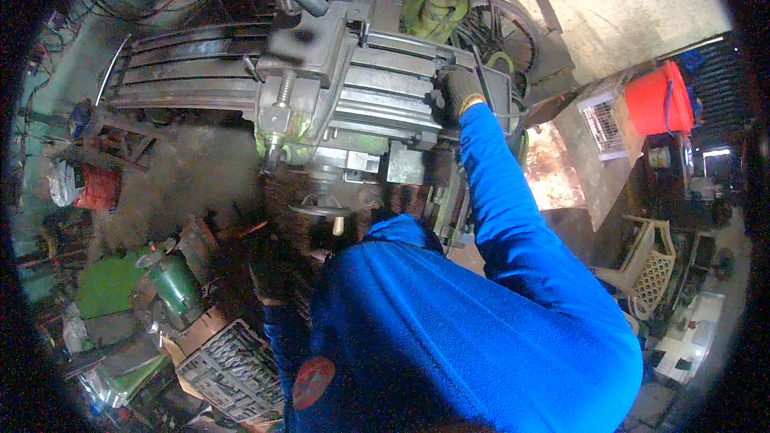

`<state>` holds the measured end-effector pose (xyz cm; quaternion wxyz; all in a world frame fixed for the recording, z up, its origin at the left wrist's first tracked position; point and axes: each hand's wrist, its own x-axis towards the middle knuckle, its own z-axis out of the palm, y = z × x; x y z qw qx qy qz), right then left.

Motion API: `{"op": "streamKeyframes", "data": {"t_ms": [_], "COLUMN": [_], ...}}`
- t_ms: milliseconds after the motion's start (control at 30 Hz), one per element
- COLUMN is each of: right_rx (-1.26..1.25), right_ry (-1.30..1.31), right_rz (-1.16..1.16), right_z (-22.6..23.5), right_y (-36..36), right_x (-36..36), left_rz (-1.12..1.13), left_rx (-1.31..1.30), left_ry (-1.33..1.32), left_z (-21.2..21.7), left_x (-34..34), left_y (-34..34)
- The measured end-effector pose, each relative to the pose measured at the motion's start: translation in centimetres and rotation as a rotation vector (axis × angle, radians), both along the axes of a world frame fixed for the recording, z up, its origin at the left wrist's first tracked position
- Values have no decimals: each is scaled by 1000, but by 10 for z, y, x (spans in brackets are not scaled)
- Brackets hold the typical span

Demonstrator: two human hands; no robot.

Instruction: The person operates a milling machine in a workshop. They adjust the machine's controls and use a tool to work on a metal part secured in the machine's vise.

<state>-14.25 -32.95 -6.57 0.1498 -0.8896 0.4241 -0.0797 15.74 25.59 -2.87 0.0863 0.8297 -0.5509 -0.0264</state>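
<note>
My right hand [463, 90], in a grey knit glove with a yellow cuff, reaches to the right end of the grooved metal machine table [385, 80]. It is at a small dark part there; its fingers are mostly hidden, so I cannot make out their grip. Low at my side, my left hand [270, 279] is in deep shadow, its fingers unclear. A metal vise [301, 56] with a threaded screw is mounted across the table. Below it, a handwheel [321, 208] with a pale handle [338, 226] projects toward me.
At the left stand a green motor-like cylinder [174, 287] and a tray of metal parts [233, 365]. A red bucket [662, 100] and a pale plastic chair [648, 265] are at the right. Behind the table's right end is a spoked wheel [525, 40].
</note>
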Motion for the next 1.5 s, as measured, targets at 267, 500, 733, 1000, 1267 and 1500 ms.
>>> {"op": "streamKeyframes", "data": {"t_ms": [267,500,733,1000,1267,1500], "right_rx": [171,298,357,230,52,62], "right_ry": [-435,161,112,126,-61,77], "right_rz": [-101,-191,-232,-306,-209,-338], "right_z": [34,161,137,157,119,143], "right_y": [36,89,89,114,112,117], "right_x": [-1,48,59,74,50,60], "left_rz": [-2,36,21,113,95,81], "left_rx": [-28,-23,-132,-101,-231,-251], "left_ry": [46,67,35,115,166,138], "left_z": [6,4,42,6,15,15], "left_x": [-9,-16,-50,-58,-60,-48], "left_y": [-21,-31,-56,-31,-41,-36]}}
